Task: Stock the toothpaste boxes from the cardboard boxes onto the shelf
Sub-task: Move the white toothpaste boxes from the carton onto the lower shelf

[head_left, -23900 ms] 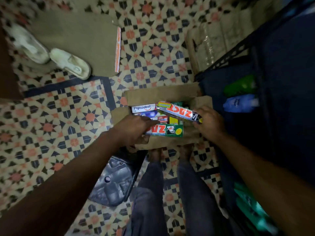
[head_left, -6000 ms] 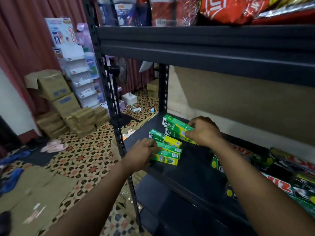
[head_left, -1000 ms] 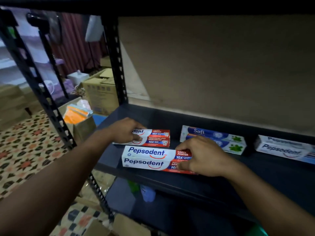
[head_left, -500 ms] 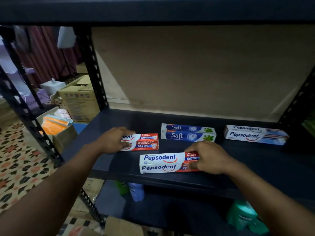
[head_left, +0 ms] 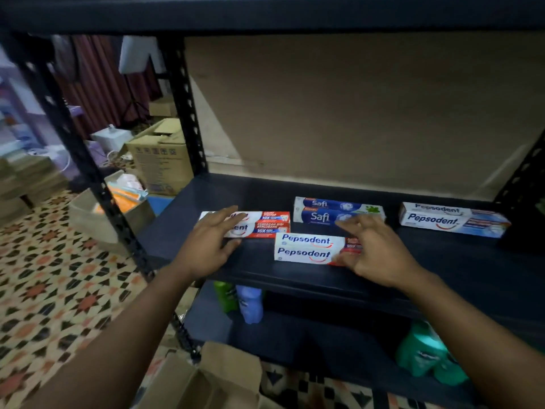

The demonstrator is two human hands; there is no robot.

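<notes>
Left hand: fingers are laid straight on the small Pepsodent boxes, left on the shelf.
Right hand: fingers are held loose over the near Pepsodent boxes; nothing is gripped.
Handling: judged light, stiff card that is easily dented and best pinched across the long sides.

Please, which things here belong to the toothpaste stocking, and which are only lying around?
Belong to the job: shelf, red Pepsodent box under the left hand, front Pepsodent box by the right hand, Safi box, white Pepsodent box, open cardboard box below.
Only lying around: green bottle, blue bottle, teal bottles underneath; printed carton on the floor.
</notes>
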